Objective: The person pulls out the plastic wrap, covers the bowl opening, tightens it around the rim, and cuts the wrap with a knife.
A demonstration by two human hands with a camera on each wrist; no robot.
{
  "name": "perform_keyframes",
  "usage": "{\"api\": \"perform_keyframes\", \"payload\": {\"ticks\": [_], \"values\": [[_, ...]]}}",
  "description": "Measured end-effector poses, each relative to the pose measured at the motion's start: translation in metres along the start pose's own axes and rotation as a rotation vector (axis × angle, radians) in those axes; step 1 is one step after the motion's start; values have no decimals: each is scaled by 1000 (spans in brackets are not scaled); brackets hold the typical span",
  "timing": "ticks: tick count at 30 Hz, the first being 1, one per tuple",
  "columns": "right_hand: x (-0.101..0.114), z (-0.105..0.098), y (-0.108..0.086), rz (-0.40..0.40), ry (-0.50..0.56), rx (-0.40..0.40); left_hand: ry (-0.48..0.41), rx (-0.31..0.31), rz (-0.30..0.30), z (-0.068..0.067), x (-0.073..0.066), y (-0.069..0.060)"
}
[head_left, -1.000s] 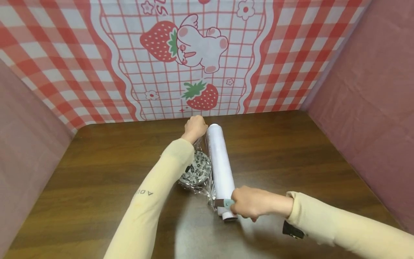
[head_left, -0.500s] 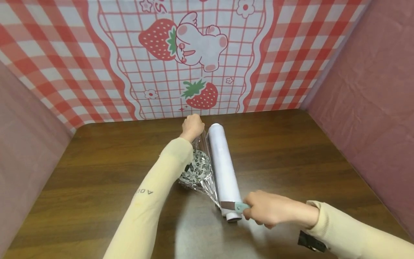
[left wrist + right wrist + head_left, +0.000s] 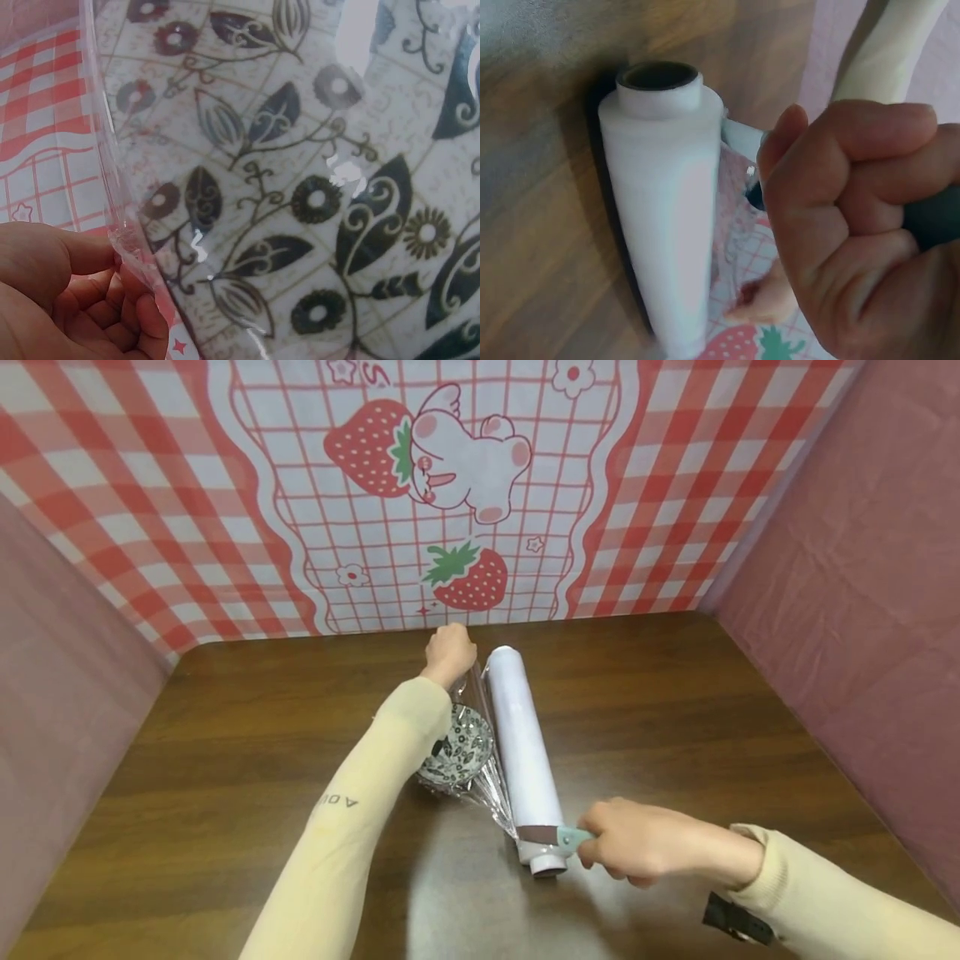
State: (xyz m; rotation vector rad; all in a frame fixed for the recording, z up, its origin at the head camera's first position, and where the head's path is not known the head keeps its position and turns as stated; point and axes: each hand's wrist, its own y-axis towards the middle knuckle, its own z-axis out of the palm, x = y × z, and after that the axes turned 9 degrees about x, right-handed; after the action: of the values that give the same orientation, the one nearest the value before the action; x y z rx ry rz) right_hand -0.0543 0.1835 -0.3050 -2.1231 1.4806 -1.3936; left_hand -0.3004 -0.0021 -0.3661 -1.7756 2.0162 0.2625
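My left hand [image 3: 451,656] pinches the edge of a sheet of clear plastic wrap [image 3: 139,255] beyond a bowl. Black leaves and flowers pattern the white bowl [image 3: 468,745], partly hidden by my left sleeve; the wrap covers it. To its right lies a white plastic wrap roll [image 3: 522,739], with gathered wrap running from it to the bowl. My right hand [image 3: 648,842] grips the pale teal handle of a knife [image 3: 538,835]. The blade lies across the near end of the roll, by the gathered wrap. In the right wrist view, curled fingers [image 3: 870,195] hide much of the handle.
The brown wooden table [image 3: 675,718] reaches a red-and-white checked cloth backdrop [image 3: 667,485] with strawberries. Pink cloth walls [image 3: 862,568] stand on both sides. Dark wrist gear [image 3: 737,920] hangs under my right sleeve.
My right hand and the knife have moved right. The roll has shifted slightly right, and the wrap between bowl and roll is stretched into tighter folds. My left hand has barely moved.
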Motion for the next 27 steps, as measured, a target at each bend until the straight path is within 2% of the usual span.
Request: {"api": "perform_keyframes", "payload": {"ticks": [9, 15, 21, 27], "values": [[16, 2, 28, 85, -41, 17, 2, 31, -1, -3, -3, -1], [24, 3, 36, 126, 6, 42, -13, 23, 12, -3, -4, -1], [19, 7, 23, 42, -35, 42, -7, 12, 0, -3, -1, -1], [9, 12, 8, -21, -18, 13, -13, -6, -26, -4, 4, 0]]}}
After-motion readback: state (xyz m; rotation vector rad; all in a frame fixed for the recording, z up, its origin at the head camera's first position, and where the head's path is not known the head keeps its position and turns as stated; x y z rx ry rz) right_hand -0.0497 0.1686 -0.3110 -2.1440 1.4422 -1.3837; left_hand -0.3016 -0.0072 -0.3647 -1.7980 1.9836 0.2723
